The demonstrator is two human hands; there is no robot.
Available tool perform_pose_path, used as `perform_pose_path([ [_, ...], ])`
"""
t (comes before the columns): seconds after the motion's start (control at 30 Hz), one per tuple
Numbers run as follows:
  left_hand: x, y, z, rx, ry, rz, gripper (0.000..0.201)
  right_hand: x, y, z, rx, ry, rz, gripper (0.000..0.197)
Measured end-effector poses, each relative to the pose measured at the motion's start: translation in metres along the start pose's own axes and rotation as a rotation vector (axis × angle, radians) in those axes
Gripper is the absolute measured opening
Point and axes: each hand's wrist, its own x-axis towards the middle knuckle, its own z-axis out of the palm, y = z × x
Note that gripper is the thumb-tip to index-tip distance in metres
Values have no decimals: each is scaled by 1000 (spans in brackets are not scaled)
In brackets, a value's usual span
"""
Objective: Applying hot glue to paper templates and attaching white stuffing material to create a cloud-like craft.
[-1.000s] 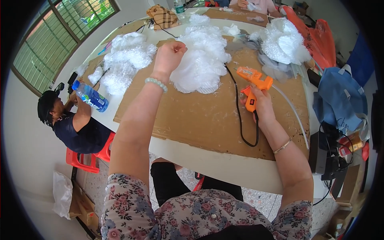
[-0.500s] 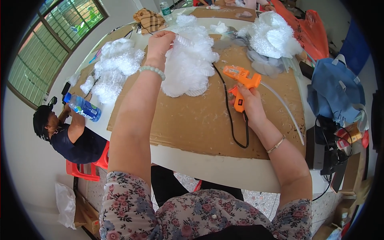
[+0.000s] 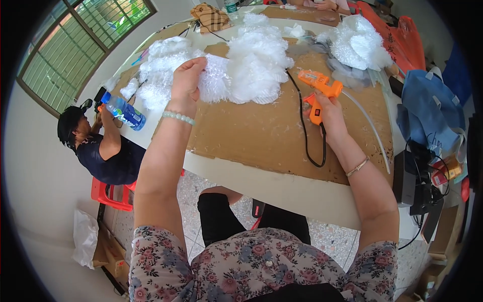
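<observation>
The left hand point(image 3: 187, 80) is closed on the edge of a fluffy white piece point(image 3: 214, 78), pinching it just above the brown cardboard sheet point(image 3: 261, 133). The right hand point(image 3: 327, 113) grips the handle of an orange glue gun point(image 3: 318, 90), its nozzle pointing toward the white fluff (its black cord point(image 3: 304, 126) loops down across the cardboard). Touching the held piece on its right sits a larger white fluffy mound point(image 3: 259, 63); another white heap point(image 3: 359, 48) lies well apart at the far right. The cardboard covers the pale bench point(image 3: 282, 189). At the bench's left edge a seated person point(image 3: 100, 151) holds a blue plastic bottle point(image 3: 123, 110).
</observation>
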Motion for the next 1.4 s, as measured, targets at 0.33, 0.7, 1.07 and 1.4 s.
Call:
perform_pose_path([
  [0.33,-103,-20,-35,257,99,290,19,-30,-91,2,4,-100,-377,26],
  [0.7,-173,-26,11,661,-559,454,21,-51,-93,13,-124,-204,-475,26],
  [1.07,-143,-42,-33,941,-229,298,25,-52,-30,40,-167,-414,76,33],
  [1.4,-141,-43,-14,893,-452,297,22,-46,-9,35,-155,-332,156,30],
])
